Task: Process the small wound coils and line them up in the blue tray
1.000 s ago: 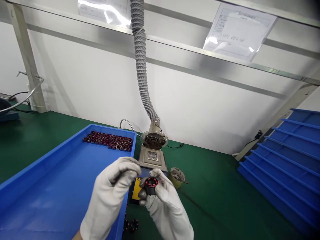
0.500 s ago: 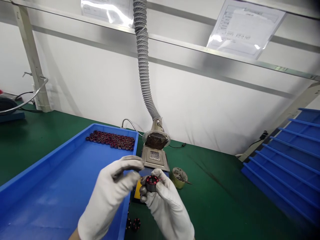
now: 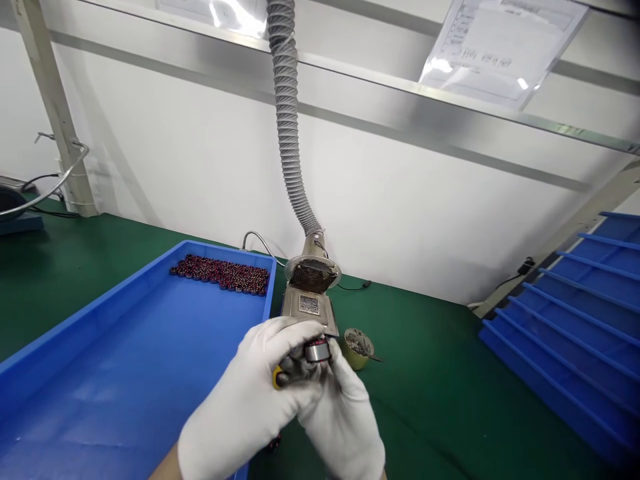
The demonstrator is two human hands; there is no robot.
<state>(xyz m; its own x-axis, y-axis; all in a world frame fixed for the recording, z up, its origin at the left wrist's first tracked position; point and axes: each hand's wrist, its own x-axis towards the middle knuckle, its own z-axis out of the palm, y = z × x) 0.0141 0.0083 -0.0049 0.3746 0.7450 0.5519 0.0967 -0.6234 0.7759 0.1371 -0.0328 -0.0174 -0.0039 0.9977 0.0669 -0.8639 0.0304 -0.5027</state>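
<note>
Both hands wear white gloves with darkened fingertips and meet in front of the metal device (image 3: 311,310). Between them is a small round part (image 3: 318,351) with a silvery side and a dark and red top. My right hand (image 3: 345,407) grips this part from the right. My left hand (image 3: 260,387) is curled against its left side, fingers closed around it. Some fingertips are hidden behind the part and each other. Just below the hands, a dark part (image 3: 274,443) lies partly covered on the green table.
A blue tray (image 3: 100,301) at the left holds many small red and dark parts (image 3: 220,273). Right of the device stands a yellowish-green cup (image 3: 356,348). A grey hose (image 3: 287,120) hangs above. Stacked blue trays (image 3: 565,320) are at the right.
My left hand has moved right and closed on the round part. The part has tilted from showing its ring-shaped top to showing its silvery side. The view has shifted slightly.
</note>
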